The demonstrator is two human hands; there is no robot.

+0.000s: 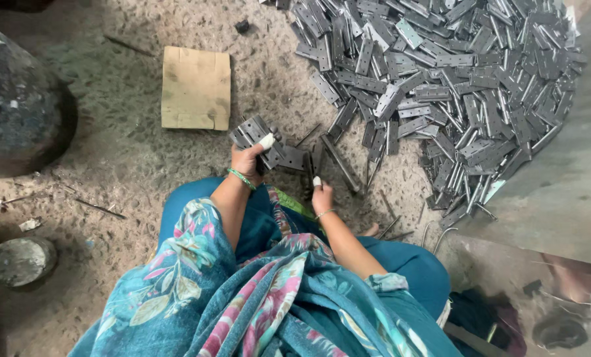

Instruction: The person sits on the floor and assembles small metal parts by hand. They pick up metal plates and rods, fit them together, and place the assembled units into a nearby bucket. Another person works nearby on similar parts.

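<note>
Your left hand [246, 160] grips a fanned stack of flat grey metal hinges [254, 132], while your right hand [321, 196] pinches one thin pin [307, 173].

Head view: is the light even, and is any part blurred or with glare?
Head view: soft, even light, no hard shadows; pile of metal hinges sharp with a dull sheen; left hand and right hand clear; bottom right corner blurred.

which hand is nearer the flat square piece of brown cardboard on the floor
Left. The left hand, holding a stack of grey metal hinges, sits just right of and below the cardboard; the right hand is farther right and lower.
</note>
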